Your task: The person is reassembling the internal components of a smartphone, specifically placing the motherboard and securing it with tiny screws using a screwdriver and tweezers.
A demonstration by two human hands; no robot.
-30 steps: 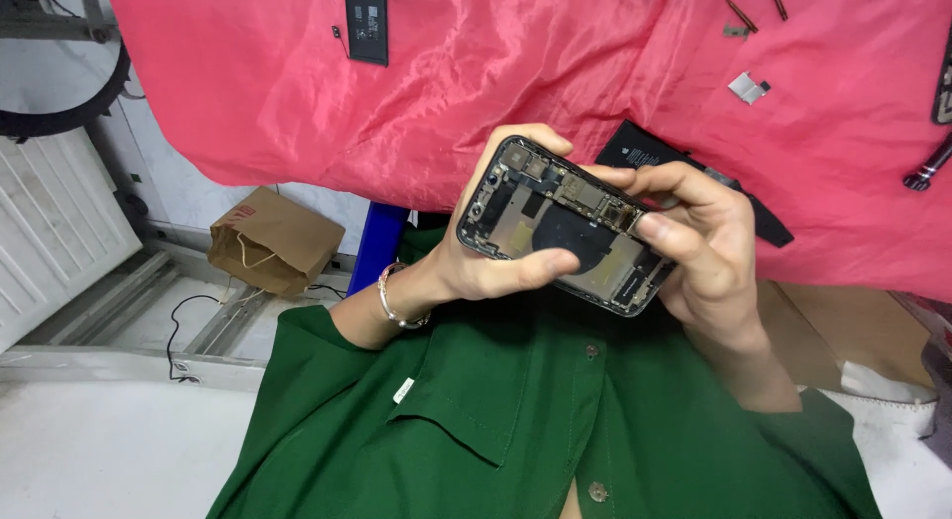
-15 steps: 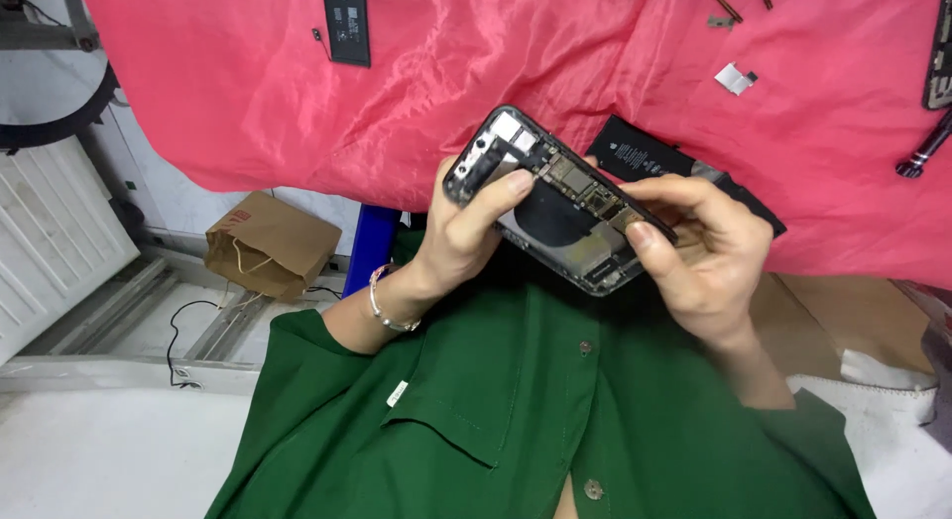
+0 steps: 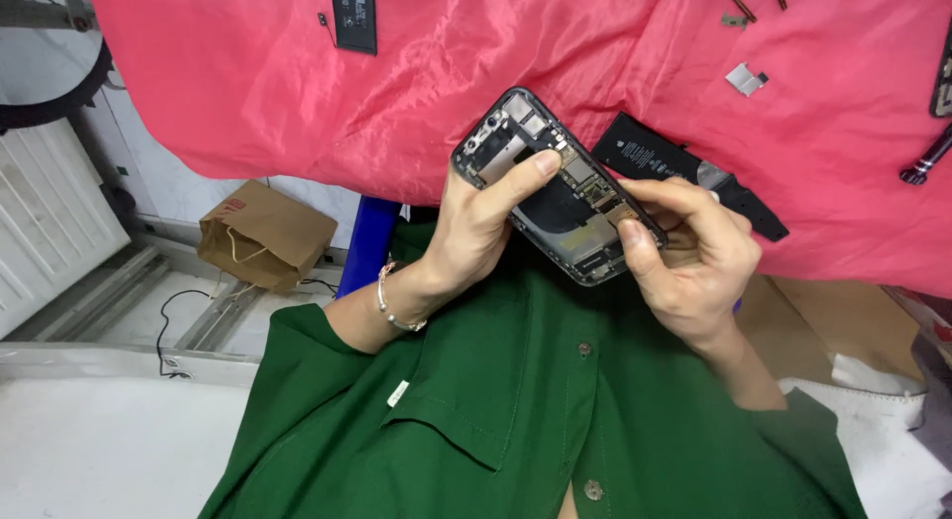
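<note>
I hold the opened phone (image 3: 560,187) up in front of my chest, its back off and its boards and connectors facing me, tilted so that the camera end points up and away toward the pink cloth (image 3: 297,93). My left hand (image 3: 476,231) wraps the frame from beneath, thumb laid across the upper boards, which I judge steadies the body while the other hand works. My right hand (image 3: 689,256) closes its fingers (image 3: 635,243) narrowly on the lower right edge of the frame, the fingertips pressed at a small connector area; whether they pinch a loose part I cannot tell. The phone hangs just clear of the tabletop edge, above my green shirt (image 3: 516,410), so there is open room below and to the left of it. Just beyond my right hand a black battery (image 3: 645,154) lies on the cloth, near enough to brush. Farther off lie a second dark flat part (image 3: 354,13), a small silver bracket (image 3: 744,79), some screws (image 3: 739,3) and a tool tip (image 3: 927,162). A brown paper bag (image 3: 263,231) sits on the floor at left.
</note>
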